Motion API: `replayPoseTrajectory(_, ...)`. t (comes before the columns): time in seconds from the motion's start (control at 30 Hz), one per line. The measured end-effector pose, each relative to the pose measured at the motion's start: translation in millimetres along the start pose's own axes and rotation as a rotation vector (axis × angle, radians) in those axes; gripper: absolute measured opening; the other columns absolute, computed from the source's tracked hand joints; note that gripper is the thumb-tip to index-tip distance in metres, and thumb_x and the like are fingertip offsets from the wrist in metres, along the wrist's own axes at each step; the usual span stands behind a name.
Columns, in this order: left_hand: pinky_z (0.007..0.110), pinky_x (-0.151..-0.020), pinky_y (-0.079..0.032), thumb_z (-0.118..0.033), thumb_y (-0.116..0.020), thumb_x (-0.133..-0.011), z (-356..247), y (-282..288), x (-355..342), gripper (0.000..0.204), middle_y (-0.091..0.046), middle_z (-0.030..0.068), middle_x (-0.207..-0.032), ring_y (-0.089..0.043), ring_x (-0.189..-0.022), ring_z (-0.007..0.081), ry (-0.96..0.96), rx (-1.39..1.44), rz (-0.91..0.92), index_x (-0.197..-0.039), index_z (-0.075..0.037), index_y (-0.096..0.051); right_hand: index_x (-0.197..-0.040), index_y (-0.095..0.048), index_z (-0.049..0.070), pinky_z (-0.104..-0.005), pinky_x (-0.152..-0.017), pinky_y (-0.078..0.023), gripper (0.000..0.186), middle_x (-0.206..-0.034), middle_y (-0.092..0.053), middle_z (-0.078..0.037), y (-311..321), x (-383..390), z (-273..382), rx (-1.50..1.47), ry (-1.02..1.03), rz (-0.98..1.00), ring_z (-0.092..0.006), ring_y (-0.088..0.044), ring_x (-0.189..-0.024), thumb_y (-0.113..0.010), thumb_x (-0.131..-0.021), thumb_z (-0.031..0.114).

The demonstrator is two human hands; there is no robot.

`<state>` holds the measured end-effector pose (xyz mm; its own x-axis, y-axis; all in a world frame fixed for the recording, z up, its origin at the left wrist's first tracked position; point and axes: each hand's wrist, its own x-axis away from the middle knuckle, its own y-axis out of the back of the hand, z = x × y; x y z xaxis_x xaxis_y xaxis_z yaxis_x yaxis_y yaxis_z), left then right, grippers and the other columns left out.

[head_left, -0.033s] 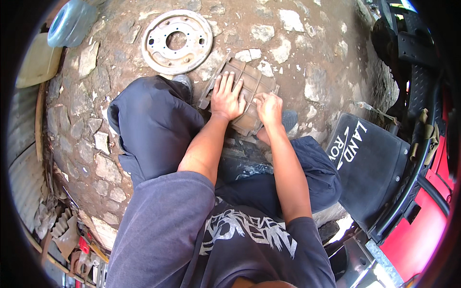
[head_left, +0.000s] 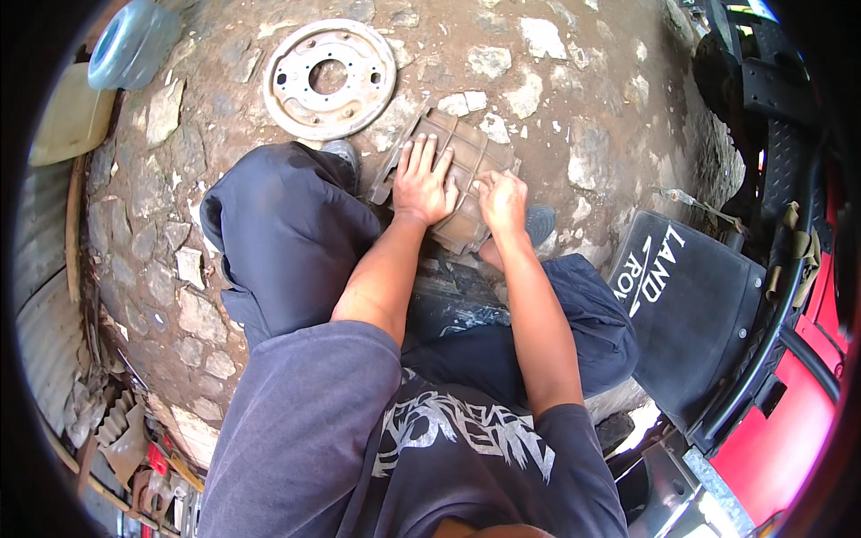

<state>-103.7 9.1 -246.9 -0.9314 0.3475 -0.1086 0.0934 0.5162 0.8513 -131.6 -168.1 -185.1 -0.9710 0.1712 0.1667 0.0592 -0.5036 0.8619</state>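
Note:
A brown, dusty, ribbed panel-like casing [head_left: 473,154] lies aslant on the ground between my feet; I cannot tell exactly what part it is. My left hand [head_left: 423,186] rests flat on its ribbed face, fingers spread and pointing away from me. Close to the right, my right hand [head_left: 502,199] is closed over the casing, thumb and fingers drawn together in a pinch. Whatever sits between those fingers is hidden or too small to make out. My two hands are a short gap apart.
A round, pale metal plate with a central hole [head_left: 377,73] lies beyond my left foot on the stony ground. Bluish plastic bottle [head_left: 143,54] and yellowish container [head_left: 76,112] stand far left. A black mud flap [head_left: 686,314] and red vehicle body [head_left: 771,439] border my right.

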Motion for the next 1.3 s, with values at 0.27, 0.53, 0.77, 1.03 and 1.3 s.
replayPoseTrajectory(0.27, 0.055, -0.133, -0.022, -0.038, -0.064, -0.09, 2.8, -0.4, -1.8, 0.06, -0.052, 0.0222, -0.161, -0.04, -0.156, 0.0396, 0.007, 0.0, 0.007, -0.144, -0.012, -0.069, -0.1, -0.082, 0.007, -0.0465, -0.094, -0.055, 0.013, -0.094, -0.077, -0.017, -6.3, 8.5, -0.5, -0.03, -0.036, 0.032, -0.0391, -0.072, -0.091, -0.078, -0.09, 0.013)
replayPoseTrajectory(0.53, 0.054, -0.131, -0.026, -0.032, -0.062, -0.092, 2.3, 0.1, -7.1, 0.052, -0.055, 0.0215, -0.158, -0.044, -0.153, 0.0381, -0.006, 0.014, -0.048, -0.139, -0.012, -0.071, -0.103, -0.081, 0.005, -0.0472, -0.087, -0.057, 0.016, -0.087, -0.073, -0.018, -14.8, 10.5, -2.7, -0.05, -0.069, -0.056, -0.0385, -0.071, -0.09, -0.081, -0.088, 0.012)
replayPoseTrajectory(0.77, 0.057, -0.13, -0.026, -0.02, -0.067, -0.09, -7.8, 16.7, -40.2, 0.054, -0.059, 0.0219, -0.153, -0.048, -0.15, 0.0383, 0.187, 0.08, -0.151, -0.143, -0.012, -0.066, -0.103, -0.079, 0.006, -0.0475, -0.091, -0.057, 0.015, -0.092, -0.074, -0.019, -13.4, 5.9, -10.5, -0.035, -0.068, -0.128, -0.0394, -0.072, -0.094, -0.081, -0.089, 0.01)
replayPoseTrajectory(1.03, 0.058, -0.126, -0.031, -0.055, -0.034, -0.113, 24.9, 40.0, -71.2, 0.062, -0.075, 0.0227, -0.129, -0.069, -0.128, 0.0385, 0.779, 0.066, 0.367, -0.141, -0.01, -0.068, -0.106, -0.077, 0.007, -0.0478, -0.089, -0.057, 0.016, -0.097, -0.075, -0.019, -14.0, 10.4, 5.7, -0.216, -0.125, -0.193, -0.039, -0.073, -0.096, -0.08, -0.091, 0.011)
replayPoseTrajectory(1.3, 0.047, -0.105, -0.054, -0.058, -0.032, -0.113, 18.8, 46.1, -78.0, 0.067, -0.08, 0.0186, -0.118, -0.074, -0.118, 0.0342, 0.887, 0.073, 0.368, -0.122, -0.01, -0.079, -0.1, -0.08, 0.008, -0.0495, -0.086, -0.056, 0.013, -0.088, -0.073, -0.018, -16.2, -28.6, 19.8, 0.059, -0.043, -0.038, -0.0393, -0.071, -0.09, -0.083, -0.088, 0.013)
